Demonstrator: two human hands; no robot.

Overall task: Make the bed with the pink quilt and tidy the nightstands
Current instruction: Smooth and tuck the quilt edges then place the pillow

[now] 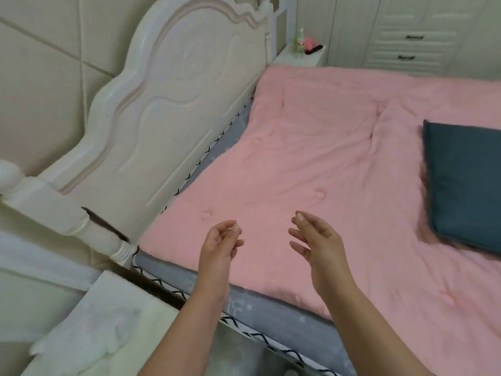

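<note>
The quilt (325,164) lies spread over the bed, short of the headboard (151,109), with creases near the pillow (466,185). Judged step: smoothing the near corner. Press flat and sweep outward toward the edges. Left hand (219,245) and right hand (317,245) hover just above the quilt, fingers loosely curled, holding nothing.

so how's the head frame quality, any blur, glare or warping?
Head view: soft overall, flat diffuse light, no glare, only a faint shadow beside the dark teal pillow. The cream carved headboard bows from wide-angle distortion. The green bottle on the far nightstand is too blurred to detail. Both hands, left and right, are fairly sharp over the pink quilt.
</note>
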